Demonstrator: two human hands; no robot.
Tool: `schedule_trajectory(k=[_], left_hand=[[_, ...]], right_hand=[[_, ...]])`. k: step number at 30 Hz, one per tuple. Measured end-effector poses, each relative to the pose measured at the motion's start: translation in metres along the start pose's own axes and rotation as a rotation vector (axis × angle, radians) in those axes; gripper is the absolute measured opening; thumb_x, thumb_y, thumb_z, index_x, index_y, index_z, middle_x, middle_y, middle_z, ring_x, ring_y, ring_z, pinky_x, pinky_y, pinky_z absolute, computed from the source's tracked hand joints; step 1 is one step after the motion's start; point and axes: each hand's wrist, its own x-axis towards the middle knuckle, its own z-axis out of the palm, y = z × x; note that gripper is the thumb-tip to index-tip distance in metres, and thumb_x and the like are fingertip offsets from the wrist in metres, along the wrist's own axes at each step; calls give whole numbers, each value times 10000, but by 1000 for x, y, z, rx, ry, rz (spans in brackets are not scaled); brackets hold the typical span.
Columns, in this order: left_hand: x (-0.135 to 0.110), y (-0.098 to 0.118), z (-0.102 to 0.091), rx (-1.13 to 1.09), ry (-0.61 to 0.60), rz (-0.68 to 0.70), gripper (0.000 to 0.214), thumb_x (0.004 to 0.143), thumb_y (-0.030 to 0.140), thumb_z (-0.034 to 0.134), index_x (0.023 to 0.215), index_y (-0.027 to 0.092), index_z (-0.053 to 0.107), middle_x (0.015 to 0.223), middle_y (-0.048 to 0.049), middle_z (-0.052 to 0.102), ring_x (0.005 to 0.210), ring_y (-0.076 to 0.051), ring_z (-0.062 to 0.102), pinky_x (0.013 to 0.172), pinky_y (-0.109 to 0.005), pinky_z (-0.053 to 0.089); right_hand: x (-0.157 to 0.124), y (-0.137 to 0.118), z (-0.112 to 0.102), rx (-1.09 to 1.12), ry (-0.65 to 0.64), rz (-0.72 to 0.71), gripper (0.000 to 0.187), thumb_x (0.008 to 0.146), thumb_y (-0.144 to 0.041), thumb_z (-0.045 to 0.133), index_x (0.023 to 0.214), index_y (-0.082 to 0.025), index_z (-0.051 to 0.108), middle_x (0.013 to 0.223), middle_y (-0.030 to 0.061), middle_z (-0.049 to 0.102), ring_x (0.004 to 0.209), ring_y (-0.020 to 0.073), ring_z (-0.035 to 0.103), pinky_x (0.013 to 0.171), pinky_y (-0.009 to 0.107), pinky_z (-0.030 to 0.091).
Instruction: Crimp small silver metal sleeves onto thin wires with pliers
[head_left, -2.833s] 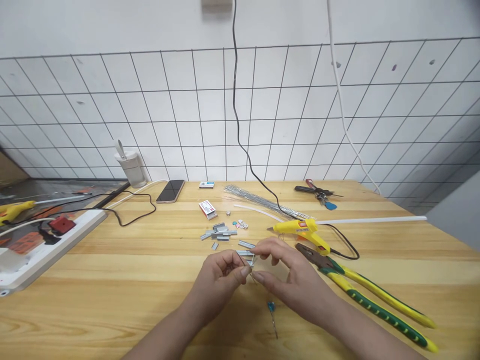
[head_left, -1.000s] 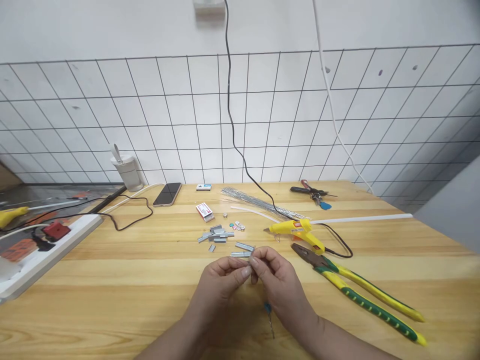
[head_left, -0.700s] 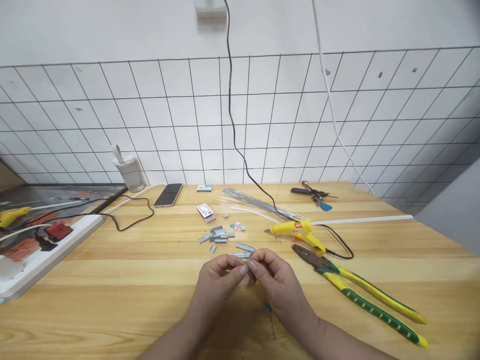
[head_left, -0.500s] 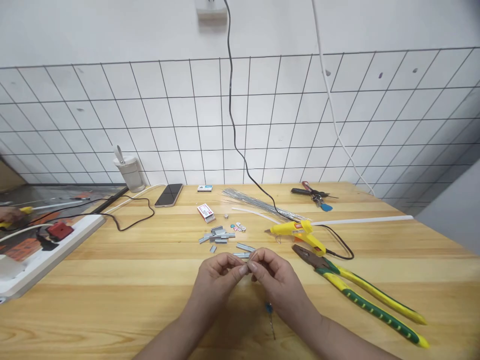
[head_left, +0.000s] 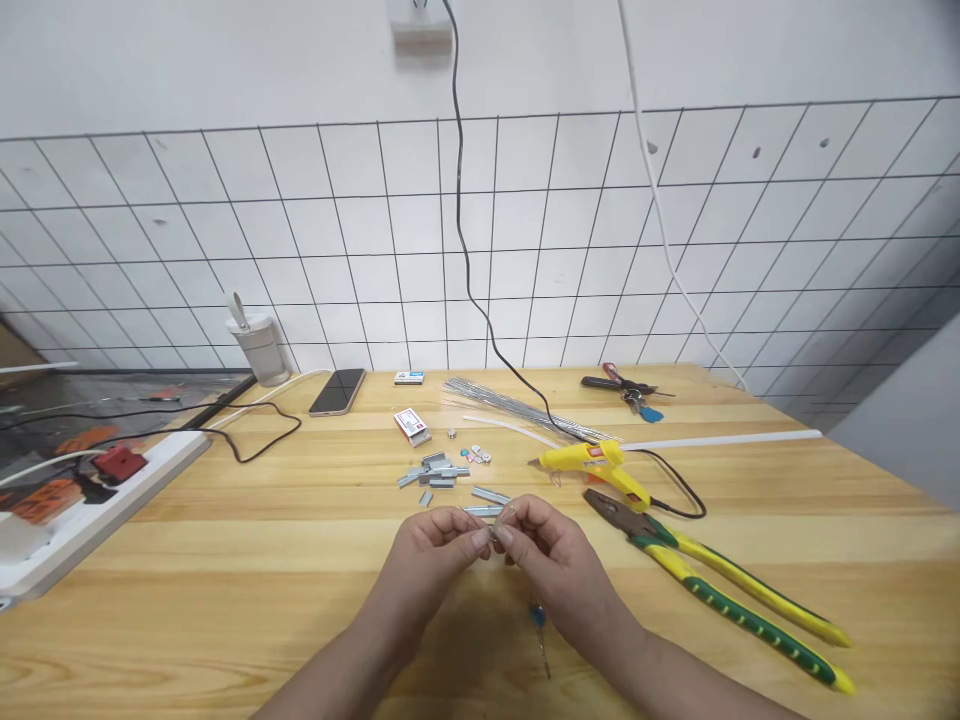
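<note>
Close together over the middle of the wooden table (head_left: 300, 560), my left hand (head_left: 435, 560) and my right hand (head_left: 551, 555) meet at the fingertips. Both are closed in a pinch around a tiny item between the thumbs, too small to name. A thin piece with a blue part (head_left: 538, 615) and a metallic end shows below my right hand; whether it hangs from the fingers or lies on the table I cannot tell. Just beyond the fingertips lie strips of staples (head_left: 491, 494), and further off is a pile of staple strips (head_left: 436, 470).
Pliers (head_left: 720, 580) and a yellow glue gun (head_left: 592, 458) lie on the right. Behind are a small staple box (head_left: 412, 426), small charms (head_left: 478, 454), metal wires (head_left: 517, 403), a phone (head_left: 337, 391) and a cup (head_left: 261, 350). A power strip (head_left: 112, 510) is on the left.
My fingertips have shifted slightly at the pinch, my left hand a little leftward. A co-worker's hand with a yellow tool at the far left has gone out of view.
</note>
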Motion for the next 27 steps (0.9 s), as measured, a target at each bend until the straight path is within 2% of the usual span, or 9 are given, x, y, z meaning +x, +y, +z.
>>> schedule_trajectory(k=[7, 14, 19, 27], left_hand=[[2, 0, -2, -12, -17, 4, 192, 599, 309, 720, 564, 150, 617, 583, -1, 608, 622, -135, 523, 650, -242, 380], [7, -2, -9, -11, -42, -37, 232, 595, 343, 717, 556, 154, 588, 501, 31, 531, 515, -97, 426, 556, -226, 320], [12, -8, -13, -23, -118, -64, 245, 591, 371, 712, 593, 152, 602, 589, -35, 635, 628, -182, 560, 642, -293, 382], [12, -7, -13, -11, -140, -78, 293, 554, 420, 737, 594, 149, 635, 603, -50, 662, 648, -202, 587, 671, -316, 403]], right_hand=[[1, -1, -1, -14, -22, 79, 231, 718, -394, 613, 670, -179, 544, 595, -29, 515, 587, 105, 477, 561, 225, 378], [3, 3, -2, 31, -70, 298, 311, 637, -443, 672, 698, -158, 561, 539, -57, 485, 458, 59, 401, 444, 199, 325], [2, 4, -1, 69, -96, 359, 321, 619, -424, 686, 706, -166, 516, 520, -61, 522, 408, 57, 428, 388, 185, 339], [2, 7, 0, 185, -63, 375, 306, 613, -390, 695, 642, -166, 489, 489, -57, 542, 388, 63, 453, 364, 181, 366]])
